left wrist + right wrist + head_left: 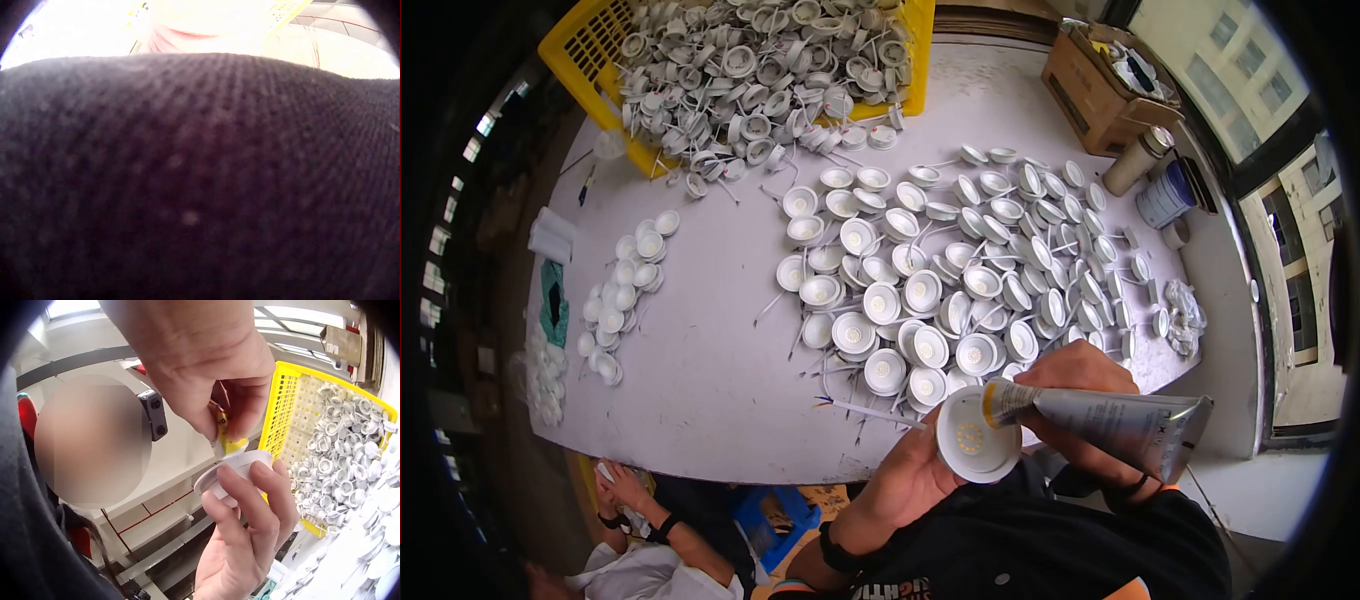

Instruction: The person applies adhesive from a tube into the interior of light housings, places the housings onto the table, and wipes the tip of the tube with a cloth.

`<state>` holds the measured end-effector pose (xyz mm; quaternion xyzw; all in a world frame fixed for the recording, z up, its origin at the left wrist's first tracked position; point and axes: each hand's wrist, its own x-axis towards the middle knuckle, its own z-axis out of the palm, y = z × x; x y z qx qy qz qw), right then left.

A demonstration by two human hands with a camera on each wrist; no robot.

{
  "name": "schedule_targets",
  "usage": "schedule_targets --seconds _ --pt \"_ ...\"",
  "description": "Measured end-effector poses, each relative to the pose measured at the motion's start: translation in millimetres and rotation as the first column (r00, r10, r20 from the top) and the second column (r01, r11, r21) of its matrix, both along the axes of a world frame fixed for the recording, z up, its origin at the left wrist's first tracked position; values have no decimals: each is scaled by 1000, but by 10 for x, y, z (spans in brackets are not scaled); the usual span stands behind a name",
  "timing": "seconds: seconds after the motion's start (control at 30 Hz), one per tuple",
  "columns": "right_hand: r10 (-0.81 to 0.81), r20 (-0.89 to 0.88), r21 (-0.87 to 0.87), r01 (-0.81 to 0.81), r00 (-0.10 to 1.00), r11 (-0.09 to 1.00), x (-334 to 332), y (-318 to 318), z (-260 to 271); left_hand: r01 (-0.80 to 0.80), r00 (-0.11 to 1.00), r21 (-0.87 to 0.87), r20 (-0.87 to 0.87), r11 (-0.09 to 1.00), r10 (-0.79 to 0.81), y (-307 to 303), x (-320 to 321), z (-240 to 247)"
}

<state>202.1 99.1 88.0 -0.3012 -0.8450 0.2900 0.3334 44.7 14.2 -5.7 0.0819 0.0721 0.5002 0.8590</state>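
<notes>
Near the front edge of the table, my left hand holds a white round LED downlight, its face up and a ring of yellow LED dots showing. A cable with coloured wire ends runs from it to the left. My right hand grips a silver squeeze tube, its yellow end tilted down at the downlight's rim. In the right wrist view, the left fingers support the downlight from below, and the tube's yellow end sits right over it. Dark knit fabric fills most of the left wrist view.
Many similar downlights cover the table beyond my hands. A yellow crate spills white housings at the back. White domed pieces lie left. A cardboard box, flask and tin stand right. Another person's hands work lower left.
</notes>
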Motion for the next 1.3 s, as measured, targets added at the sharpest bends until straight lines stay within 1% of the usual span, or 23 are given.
schedule_targets --seconds 0.33,0.4,0.67,0.73,0.8,0.83,0.87,0.9,0.93,0.97,1.0,1.03,1.07,1.1,1.13,1.17,1.23,1.27,1.3 --pt "-13 -27 -36 12 1000 999 -3 -3 -37 -2 1000 -7 -11 1000 2 10 7 60" --pt "-3 -30 -31 2 1000 1000 4 5 -52 -24 980 -59 -196 998 12 15 12 121" --pt "22 -23 -57 -24 999 998 -7 6 -37 -32 981 -67 -191 997 19 29 31 129" --pt "25 -29 -8 -25 999 1000 -1 20 -47 -29 979 -66 -204 997 15 34 18 106" --pt "-4 -19 20 5 1000 1000 -5 22 -49 16 1000 -2 -25 1000 -16 37 -21 19" --pt "-31 -8 47 31 999 998 -4 22 -47 25 999 -1 -29 1000 -25 29 -27 19" --pt "-42 -12 49 43 999 998 4 25 -45 -6 998 -45 -70 999 3 18 -32 21" --pt "-26 -2 88 26 1000 996 14 36 -42 -39 993 -86 -113 996 29 16 -39 25" --pt "-12 9 126 11 1000 992 24 41 -39 -26 993 -84 -118 996 16 18 -52 31" --pt "-25 4 127 24 1000 992 43 37 -26 -57 991 -55 -121 997 50 20 -64 38" --pt "14 30 90 -16 999 996 70 33 -1 -88 989 -24 -123 996 84 26 -72 46" --pt "53 53 50 -56 997 997 98 26 26 -75 989 -20 -128 997 72 28 -77 61" --pt "42 48 53 -45 998 998 124 15 54 -105 980 -37 -174 994 98 24 -82 81" --pt "46 83 -36 -43 995 998 148 2 83 -138 967 -52 -221 989 123 24 -88 95" --pt "55 116 -125 -40 992 991 166 -7 105 -129 967 -50 -227 990 115 28 -87 102" --pt "47 110 -125 -33 993 992 178 -5 123 -147 966 -39 -220 988 135 30 -74 106" --pt "124 96 -174 -106 988 979 200 5 143 -157 964 -28 -220 987 147 26 -59 104" --pt "118 90 -173 -101 989 980 208 2 139 -177 962 -31 -215 984 167 23 -60 87" --pt "121 85 -220 -100 989 970 214 1 134 -199 960 -35 -209 979 187 20 -59 73"
